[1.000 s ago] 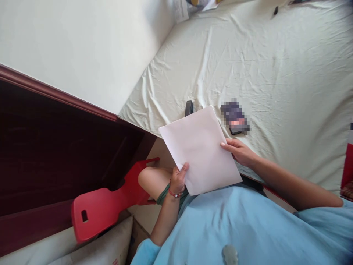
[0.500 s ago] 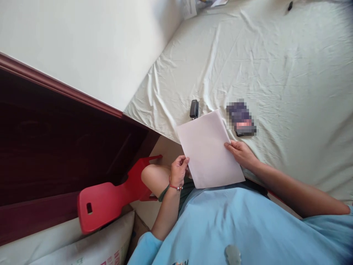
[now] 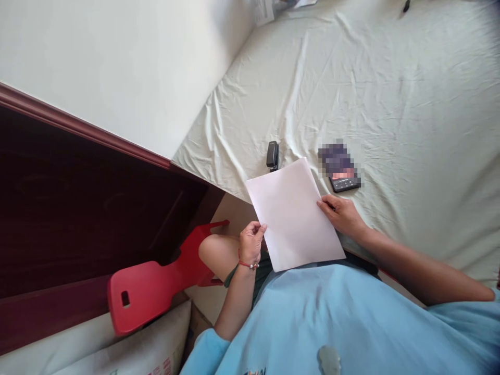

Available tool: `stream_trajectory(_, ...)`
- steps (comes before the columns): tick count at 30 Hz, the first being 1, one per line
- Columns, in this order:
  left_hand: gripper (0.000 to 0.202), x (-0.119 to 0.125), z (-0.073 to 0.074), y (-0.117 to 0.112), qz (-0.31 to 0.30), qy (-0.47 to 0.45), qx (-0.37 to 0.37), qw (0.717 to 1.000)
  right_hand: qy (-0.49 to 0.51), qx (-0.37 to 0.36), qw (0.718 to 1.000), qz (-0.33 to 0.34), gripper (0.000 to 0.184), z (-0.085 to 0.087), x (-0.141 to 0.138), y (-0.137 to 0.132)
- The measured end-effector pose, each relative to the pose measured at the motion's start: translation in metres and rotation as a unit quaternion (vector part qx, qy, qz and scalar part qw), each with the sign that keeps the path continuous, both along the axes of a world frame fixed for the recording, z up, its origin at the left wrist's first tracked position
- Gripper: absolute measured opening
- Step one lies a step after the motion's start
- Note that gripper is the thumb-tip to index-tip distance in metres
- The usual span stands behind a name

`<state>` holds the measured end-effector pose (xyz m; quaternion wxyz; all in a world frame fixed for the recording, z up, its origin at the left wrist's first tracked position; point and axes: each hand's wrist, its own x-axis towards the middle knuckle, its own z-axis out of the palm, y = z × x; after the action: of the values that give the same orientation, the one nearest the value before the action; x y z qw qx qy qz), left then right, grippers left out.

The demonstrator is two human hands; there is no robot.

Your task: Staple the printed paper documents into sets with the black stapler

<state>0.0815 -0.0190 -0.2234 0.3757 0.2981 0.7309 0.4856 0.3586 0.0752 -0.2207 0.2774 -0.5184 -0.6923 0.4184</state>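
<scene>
A blank white sheet of paper (image 3: 295, 216) lies slanted over my lap, its far end reaching the edge of the cloth-covered surface. My left hand (image 3: 252, 242) pinches its left edge between thumb and fingers; a red beaded bracelet circles that wrist. On the opposite edge, my right hand (image 3: 344, 214) grips the paper with the thumb on top. Whether it is one sheet or a thin stack, I cannot tell. Just beyond the paper's far edge stands a black stapler (image 3: 272, 155), its near end close to the sheet. A phone (image 3: 339, 166), partly blurred out, rests beyond my right hand.
Pale wrinkled cloth (image 3: 375, 94) covers the surface ahead. A white wall (image 3: 117, 67) and dark red wooden panel (image 3: 78, 192) bound the left. Beside my knee is a red plastic chair (image 3: 144, 291), with a printed white sack (image 3: 156, 338) below. A small black object (image 3: 407, 5) lies far off.
Both hands keep their hold on the paper, which has shifted slightly to the left in view. The camera view has moved a little; the stapler and phone stay on the cloth.
</scene>
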Motion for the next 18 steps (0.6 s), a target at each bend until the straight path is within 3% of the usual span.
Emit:
stream_trajectory(5, 0.039, 0.003, -0.009, -0.002, 0.008, -0.012, -0.012, 1.000, -0.042, -0.009, 0.999, 0.001, 0.035, -0.005, 0.000, 0.003)
stream_trajectory(11, 0.029, -0.005, -0.019, -0.009, -0.048, 0.122, -0.023, 0.991, -0.047, -0.015, 0.999, 0.006, 0.033, -0.006, 0.000, 0.006)
stream_trajectory(15, 0.023, -0.004, -0.002, -0.009, -0.115, 0.241, -0.058, 0.962, -0.054, -0.015, 0.998, 0.012, 0.034, -0.007, 0.000, 0.006)
stream_trajectory(18, 0.026, 0.003, 0.017, -0.006, -0.192, 0.372, -0.121, 0.900, -0.052, -0.011, 0.998, 0.019, 0.033, -0.007, 0.000, 0.006)
